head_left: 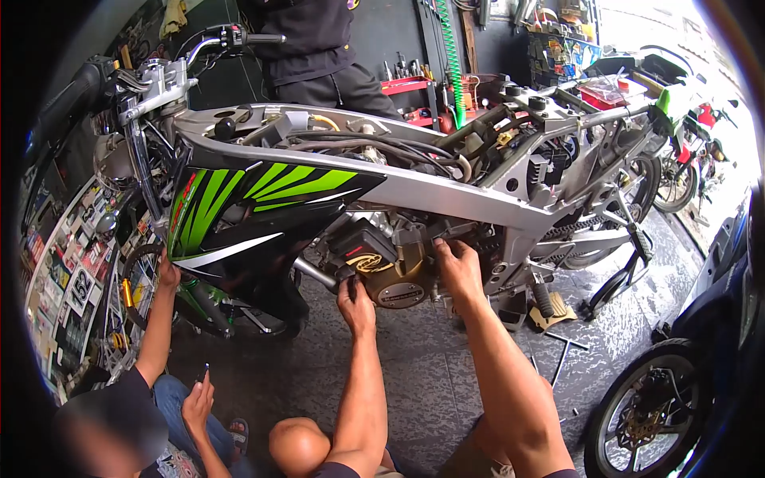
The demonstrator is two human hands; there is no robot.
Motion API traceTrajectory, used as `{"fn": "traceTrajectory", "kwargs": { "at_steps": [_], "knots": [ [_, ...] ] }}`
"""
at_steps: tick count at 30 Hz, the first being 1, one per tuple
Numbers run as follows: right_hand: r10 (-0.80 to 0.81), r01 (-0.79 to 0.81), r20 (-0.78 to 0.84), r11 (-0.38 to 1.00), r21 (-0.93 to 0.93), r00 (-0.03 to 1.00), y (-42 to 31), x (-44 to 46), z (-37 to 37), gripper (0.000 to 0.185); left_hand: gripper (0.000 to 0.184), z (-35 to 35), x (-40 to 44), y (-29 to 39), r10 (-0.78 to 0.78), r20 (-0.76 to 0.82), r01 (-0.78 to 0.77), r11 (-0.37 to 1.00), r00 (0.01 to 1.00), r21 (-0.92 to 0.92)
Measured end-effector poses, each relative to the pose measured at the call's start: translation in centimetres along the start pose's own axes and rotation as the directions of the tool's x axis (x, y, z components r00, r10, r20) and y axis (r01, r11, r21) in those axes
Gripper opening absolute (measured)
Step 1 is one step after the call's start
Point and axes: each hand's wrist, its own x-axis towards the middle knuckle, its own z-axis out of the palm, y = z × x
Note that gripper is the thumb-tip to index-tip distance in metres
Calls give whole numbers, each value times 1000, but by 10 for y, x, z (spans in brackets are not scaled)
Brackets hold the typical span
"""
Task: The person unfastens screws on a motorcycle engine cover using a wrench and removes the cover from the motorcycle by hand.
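Note:
A bronze and black engine cover (400, 293) sits on the side of a partly stripped motorcycle, below its silver frame (470, 195). My left hand (356, 309) has its fingers curled at the cover's left edge, by a small dark part. At the upper right edge, the thumb and fingers of my right hand (460, 275) press on the cover. What lies behind the fingertips is hidden. A black fairing (239, 211) with green stripes hangs left of the engine.
A co-worker at the lower left touches the fairing with one hand (170, 272) and holds a thin dark object (204, 373) in the other. Another person (307, 48) stands behind the motorcycle. A T-handle wrench (564, 350) lies on the floor, near a wheel (649, 418).

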Motion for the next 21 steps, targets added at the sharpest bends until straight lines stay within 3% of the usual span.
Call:
{"fn": "traceTrajectory", "kwargs": {
  "at_steps": [4,6,8,10,12,16,18,21],
  "knots": [
    [28,-27,28,999,-35,999,-5,1,2,46,26,6,4,-4,-107,-81,97,989,991,-112],
    [-2,3,20,999,-51,1000,-9,0,4,46,26,9,6,4,-123,-68,120,992,990,-48],
    [-36,37,14,997,-68,999,-10,-1,4,46,27,3,13,7,-43,-49,44,999,998,7],
    [-56,52,-22,988,-143,998,-5,3,4,47,27,-10,20,8,72,188,-142,909,980,392],
    [-88,83,-22,982,-168,996,-4,8,4,47,27,-11,22,6,137,199,-205,904,970,376],
    [-75,70,-17,977,-200,997,-5,9,5,47,29,-9,18,14,68,250,-159,918,966,363],
    [-128,104,-91,968,-227,988,4,13,11,46,29,-11,16,10,101,224,-170,934,969,313],
    [-116,106,-44,978,-182,992,1,12,8,44,28,-9,15,11,118,187,-171,937,975,303]
  ]
}}
